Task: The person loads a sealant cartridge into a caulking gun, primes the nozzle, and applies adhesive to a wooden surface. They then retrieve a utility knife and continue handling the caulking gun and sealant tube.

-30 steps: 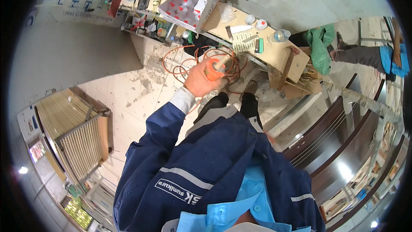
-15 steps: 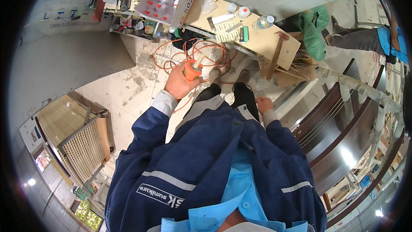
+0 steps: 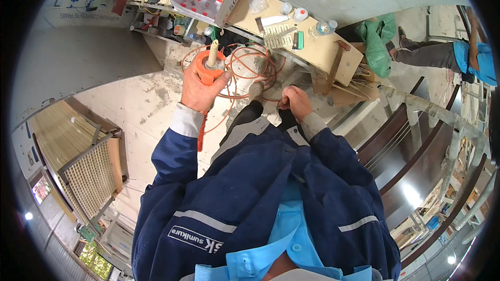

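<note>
My left hand (image 3: 199, 89) is wrapped round an orange caulking gun (image 3: 207, 74) with a pale nozzle (image 3: 213, 52) pointing away from me. Part of the gun's orange lower end (image 3: 202, 134) shows beside my sleeve; the rest is hidden by the hand and wrist. In front of my right thigh, my right hand (image 3: 298, 102) is closed with its fingers curled inward; whatever they hold, if anything, is hidden. Past the gun, an orange hose (image 3: 237, 95) lies in loose coils on the floor around my feet.
A wooden bench (image 3: 245, 14) ahead bears a box (image 3: 233, 1) of red-capped bottles, a clear bottle (image 3: 323, 27) and a hammer (image 3: 337, 65). A green sack (image 3: 379, 41) hangs past its right end. Dark brown panels (image 3: 416, 151) stand right; a person (image 3: 463, 58) is far right.
The caulking gun in my left hand has moved left and away from me, its nozzle now more upright. My right hand has come inward and forward from beside my right leg.
</note>
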